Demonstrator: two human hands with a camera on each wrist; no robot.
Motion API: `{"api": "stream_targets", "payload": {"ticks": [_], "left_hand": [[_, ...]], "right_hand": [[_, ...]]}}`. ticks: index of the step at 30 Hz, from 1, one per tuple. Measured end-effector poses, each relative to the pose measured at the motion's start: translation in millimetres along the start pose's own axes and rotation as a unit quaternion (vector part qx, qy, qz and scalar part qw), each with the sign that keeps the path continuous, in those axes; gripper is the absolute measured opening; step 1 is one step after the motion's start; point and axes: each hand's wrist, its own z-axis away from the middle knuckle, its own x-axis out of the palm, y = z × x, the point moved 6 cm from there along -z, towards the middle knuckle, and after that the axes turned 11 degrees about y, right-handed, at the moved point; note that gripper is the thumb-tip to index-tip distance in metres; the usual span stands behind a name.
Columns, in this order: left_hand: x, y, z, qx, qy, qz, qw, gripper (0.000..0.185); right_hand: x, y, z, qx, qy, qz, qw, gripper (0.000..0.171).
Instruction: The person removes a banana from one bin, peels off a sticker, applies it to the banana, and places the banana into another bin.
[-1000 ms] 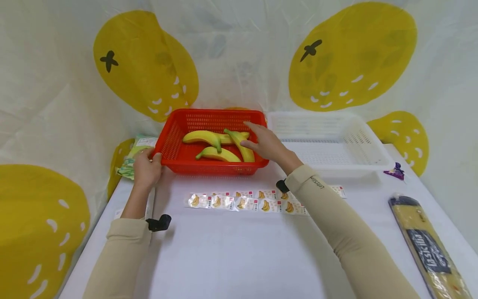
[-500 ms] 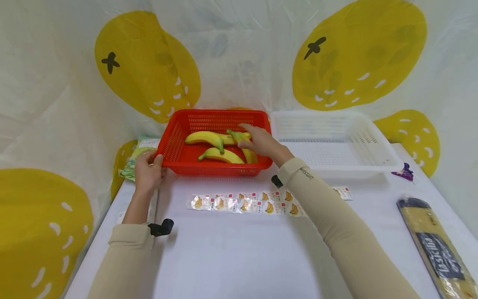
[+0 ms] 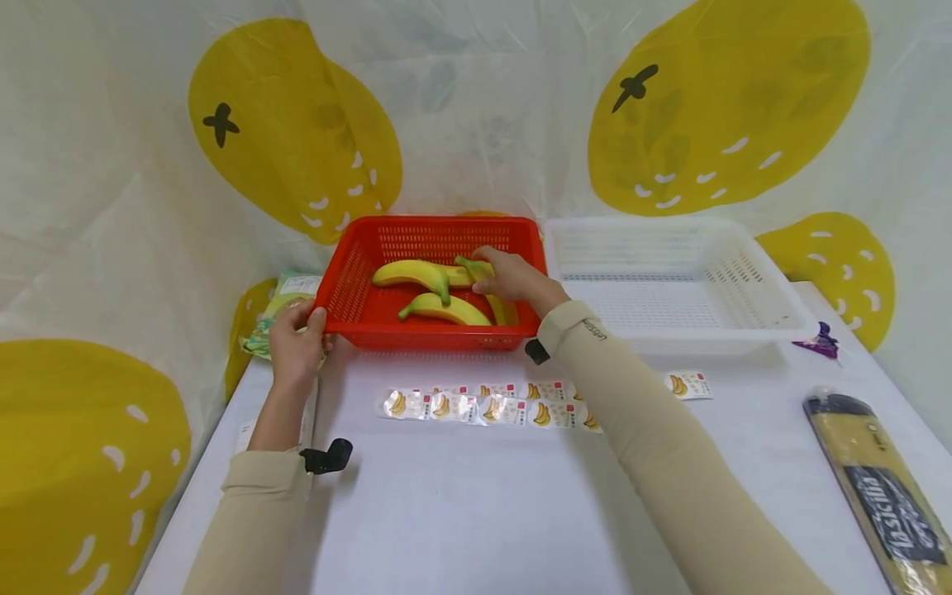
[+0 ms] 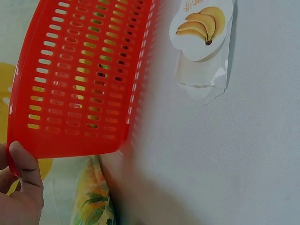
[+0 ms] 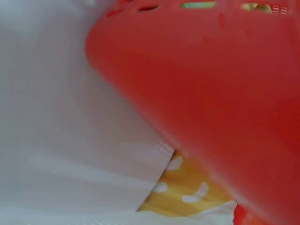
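L hand [image 3: 297,343] clamps red basket [image 3: 349,293] near-left corner; R hand [image 3: 513,279] closes grip on a banana [image 3: 491,289] inside. Pick step; next needs clean lift.

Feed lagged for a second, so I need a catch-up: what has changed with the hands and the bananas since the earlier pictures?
The right hand went from lying open over the rightmost banana to curling its fingers round that banana's upper part in the red basket. The left hand kept gripping the basket's left corner. The other bananas, sticker strip and white basket stayed put.
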Motion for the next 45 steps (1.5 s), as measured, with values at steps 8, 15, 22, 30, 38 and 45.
{"api": "stream_targets", "payload": {"ticks": [8, 15, 22, 30, 38, 45], "left_hand": [[-0.2, 1.3, 3.1, 0.014, 0.009, 0.012, 0.9998, 0.041], [-0.5, 0.5, 3.6, 0.008, 0.006, 0.01, 0.9999, 0.043], [0.8, -1.2, 2.4, 0.002, 0.008, 0.006, 0.9999, 0.043], [0.9, -2.8, 2.1, -0.006, 0.005, -0.007, 0.9999, 0.044], [0.8, -1.9, 3.7, -0.012, 0.003, -0.006, 0.9999, 0.046], [0.3, -0.4, 4.9, -0.011, 0.005, -0.004, 0.9999, 0.044]], "right_hand": [[-0.4, -2.3, -1.6, 0.022, 0.018, -0.003, 1.0, 0.058], [6.8, -1.2, -2.1, 0.02, 0.018, 0.032, 0.999, 0.058], [11.5, 2.4, -3.9, 0.01, 0.034, 0.054, 0.998, 0.061], [15.1, 4.9, -4.6, 0.005, 0.05, 0.044, 0.998, 0.059], [14.0, 3.7, -2.6, -0.002, 0.058, 0.034, 0.998, 0.06], [12.5, 4.5, -3.2, -0.012, 0.062, 0.024, 0.998, 0.061]]}}
